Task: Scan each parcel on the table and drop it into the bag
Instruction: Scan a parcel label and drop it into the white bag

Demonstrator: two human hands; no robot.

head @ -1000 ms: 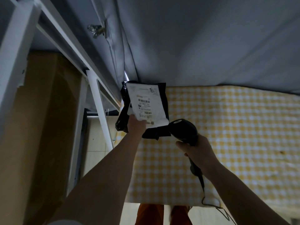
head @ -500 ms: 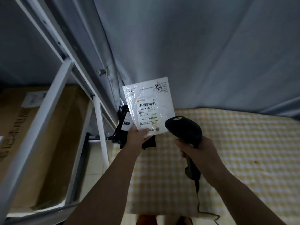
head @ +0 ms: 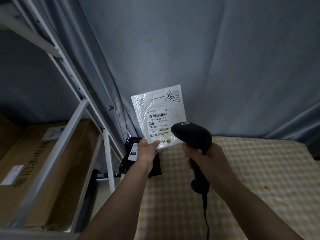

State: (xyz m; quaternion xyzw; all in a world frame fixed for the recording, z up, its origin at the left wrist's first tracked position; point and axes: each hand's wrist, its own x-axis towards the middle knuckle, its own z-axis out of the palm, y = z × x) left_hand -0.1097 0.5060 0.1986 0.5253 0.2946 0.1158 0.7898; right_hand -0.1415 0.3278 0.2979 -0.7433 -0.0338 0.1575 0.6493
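Head view: white parcel [head: 158, 116] judged light, thin, floppy, slick; pinched at lower corner by left grip [head: 147, 149]. Scanner [head: 194, 137] clasped in right grip [head: 204, 156]. Black parcel [head: 133, 153] left on desk [head: 242, 170].

Since a second ago the left hand [head: 147, 150] has lifted the white parcel [head: 158, 116] off the black parcel [head: 133, 154], which now lies alone at the table's far left corner; the white one stands upright against the grey curtain [head: 207, 58], the scanner [head: 192, 135] raised just right of its label
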